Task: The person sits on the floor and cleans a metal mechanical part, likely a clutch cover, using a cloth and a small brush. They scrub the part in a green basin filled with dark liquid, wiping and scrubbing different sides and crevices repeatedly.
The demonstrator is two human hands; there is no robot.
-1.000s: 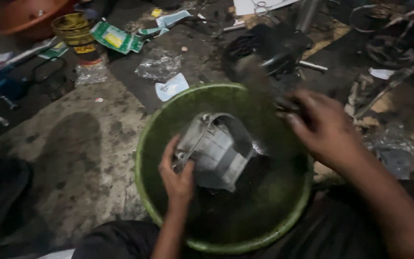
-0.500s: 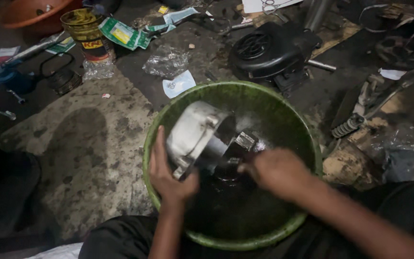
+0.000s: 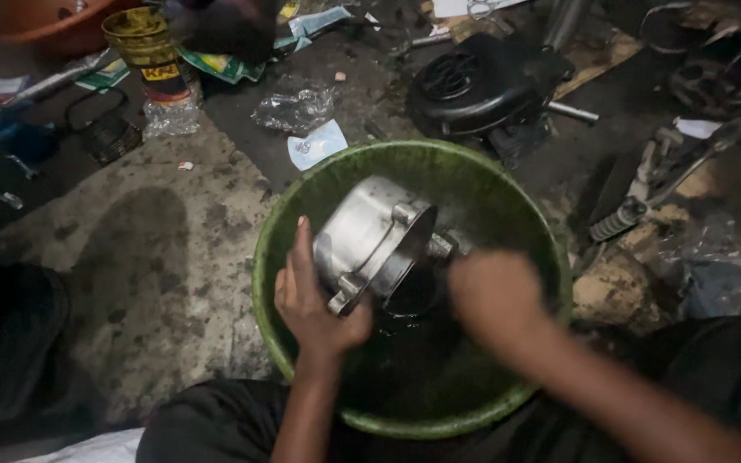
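Grimy concrete floor w/ scattered parts and wrappers; green basin sits between the person's knees, dark liquid pooled at the bottom. Left hand is clamped on the rim of a silver metal housing, held inside the basin above the liquid. Right hand is blurred just right of the housing, at its open face; can't tell if it grips anything. Housing is tilted: closed domed end points up-left, away from the right hand, open end down-right toward it; long axis runs along that diagonal. Judgement: keep left grip firm on the rim, open end low over the liquid so runoff stays in the basin.
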